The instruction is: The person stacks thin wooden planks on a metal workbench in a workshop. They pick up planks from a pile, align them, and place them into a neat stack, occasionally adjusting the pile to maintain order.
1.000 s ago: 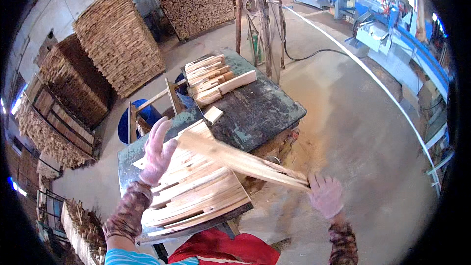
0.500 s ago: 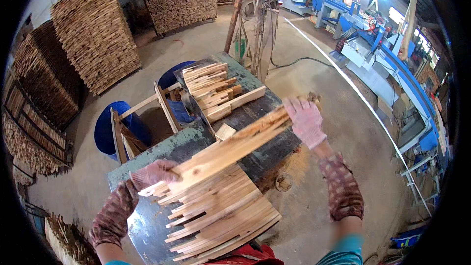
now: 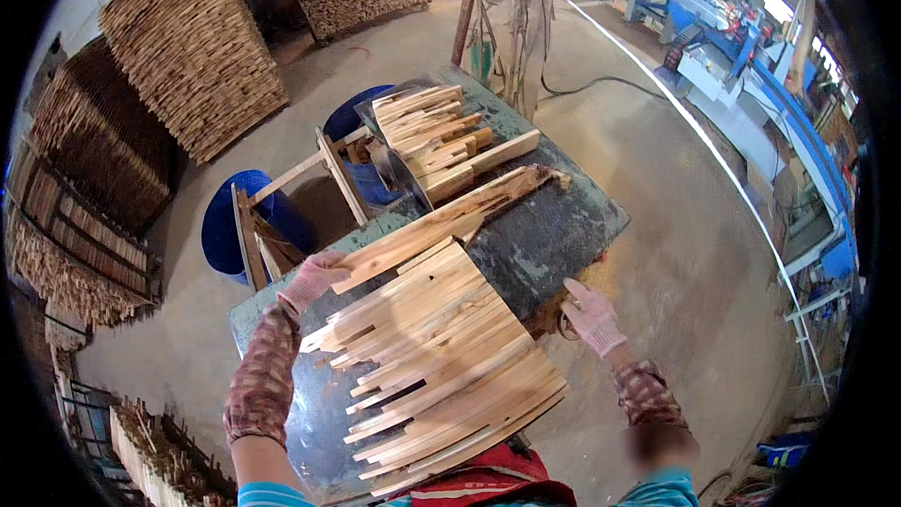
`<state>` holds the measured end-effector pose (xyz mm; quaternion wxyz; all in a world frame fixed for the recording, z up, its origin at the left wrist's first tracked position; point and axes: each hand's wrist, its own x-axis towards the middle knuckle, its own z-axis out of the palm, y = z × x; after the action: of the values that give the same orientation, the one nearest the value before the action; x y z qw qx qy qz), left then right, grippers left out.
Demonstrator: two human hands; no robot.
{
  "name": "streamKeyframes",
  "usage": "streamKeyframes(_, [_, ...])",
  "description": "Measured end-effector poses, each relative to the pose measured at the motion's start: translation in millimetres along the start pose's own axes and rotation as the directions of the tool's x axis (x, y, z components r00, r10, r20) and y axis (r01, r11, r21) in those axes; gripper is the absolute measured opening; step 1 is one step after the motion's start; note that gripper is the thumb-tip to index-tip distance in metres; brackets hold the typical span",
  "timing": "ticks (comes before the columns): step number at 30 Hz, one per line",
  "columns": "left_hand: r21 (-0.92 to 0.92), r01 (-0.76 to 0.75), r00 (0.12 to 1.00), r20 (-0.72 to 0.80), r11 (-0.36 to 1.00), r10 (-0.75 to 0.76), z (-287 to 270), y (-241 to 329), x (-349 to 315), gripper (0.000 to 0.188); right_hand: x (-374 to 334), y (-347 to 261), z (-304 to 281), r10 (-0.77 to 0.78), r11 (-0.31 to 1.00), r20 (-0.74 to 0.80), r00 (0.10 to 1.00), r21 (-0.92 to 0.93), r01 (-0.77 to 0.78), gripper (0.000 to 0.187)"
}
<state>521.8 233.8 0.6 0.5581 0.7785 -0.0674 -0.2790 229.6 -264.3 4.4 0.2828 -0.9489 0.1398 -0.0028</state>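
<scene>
My left hand (image 3: 317,280), in a pink knit glove, grips the near left end of a long wooden board (image 3: 432,227). That board slants away across the dark worktable (image 3: 554,235), and its far end is rough and dark. In front of it lies a row of narrow wooden strips (image 3: 441,357), set side by side with uneven left ends. My right hand (image 3: 593,317), gloved alike, hovers off the table's right edge. Its fingers are apart and hold nothing.
Short wood pieces (image 3: 432,136) are piled at the table's far end. Blue barrels (image 3: 230,235) stand beyond its left side, by a wooden frame (image 3: 343,178). Tall stacks of sticks (image 3: 197,47) rise at the back left. Blue machinery (image 3: 751,84) lines the right.
The board has moved away from me and down onto the table, beyond the strips. My right hand has let go of its far end and come back toward me.
</scene>
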Motion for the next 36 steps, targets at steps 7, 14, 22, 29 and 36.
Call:
streamKeyframes(7, [0.430, -0.078, 0.996, 0.064, 0.899, 0.056, 29, -19, 9, 0.049, -153, 140, 48, 0.299, 0.919, -0.061, 0.952, 0.286, -0.271, 0.039])
streamKeyframes(14, [0.600, -0.037, 0.998, -0.016, 0.799, 0.058, 31, -17, -14, 0.049, -227, 147, 71, 0.614, 0.621, -0.025, 0.789, 0.633, -0.462, 0.043])
streamKeyframes(22, [0.498, -0.001, 1.000, -0.001, 0.867, 0.001, 0, -14, -5, 0.047, -223, 125, 83, 0.602, 0.619, 0.009, 0.798, 0.627, -0.474, 0.043])
streamKeyframes(29, [0.639, -0.034, 0.999, 0.019, 0.769, 0.028, 25, 5, 10, 0.044, -255, 137, 97, 0.613, 0.587, -0.062, 0.787, 0.703, -0.402, 0.042])
streamKeyframes(36, [0.518, 0.027, 0.999, -0.029, 0.855, -0.014, -31, -32, 20, 0.047, -250, 134, 104, 0.595, 0.561, 0.001, 0.804, 0.715, -0.417, 0.045])
